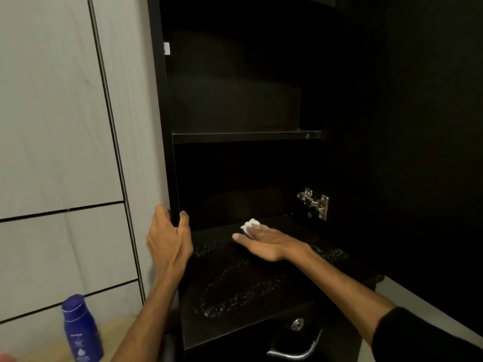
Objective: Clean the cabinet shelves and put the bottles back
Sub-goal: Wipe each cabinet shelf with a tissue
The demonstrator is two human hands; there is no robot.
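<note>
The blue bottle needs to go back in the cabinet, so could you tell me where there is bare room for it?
The upper shelf shows nothing on it. The lower shelf is taken at the back by the right hand pressing a white wipe, while the left hand grips the cabinet's side panel; its wet-looking front is bare. The blue bottle stands outside, lower left.

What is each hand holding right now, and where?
Left hand grips the cabinet's side panel edge; right hand presses a white cloth under its fingers.
</note>
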